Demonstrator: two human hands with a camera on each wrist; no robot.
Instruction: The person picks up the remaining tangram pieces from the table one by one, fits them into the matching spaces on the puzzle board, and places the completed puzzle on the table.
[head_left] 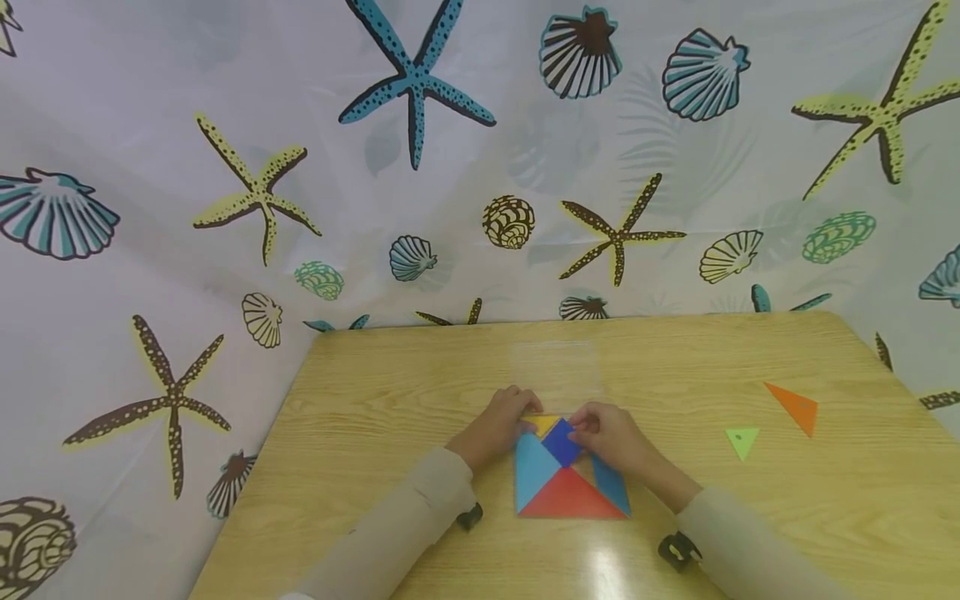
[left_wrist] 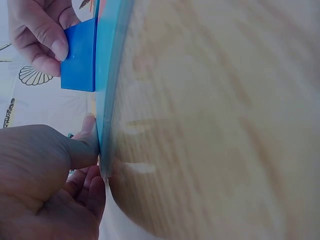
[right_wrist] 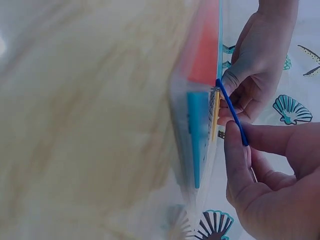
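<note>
Near the table's middle lies a clear tangram tray holding a red triangle, a light blue triangle, a blue parallelogram and a small yellow triangle. My right hand pinches a dark blue square between thumb and fingers. The square tilts, its lower edge close to the pieces, as the right wrist view shows. At the far left corner, my left hand holds the tray, thumb at its side and a fingertip by the yellow triangle. Some left fingers are partly hidden.
To the right on the wooden table lie a small green triangle and an orange triangle. A faint clear sheet lies behind the tray. Patterned cloth with shells and starfish hangs around the table.
</note>
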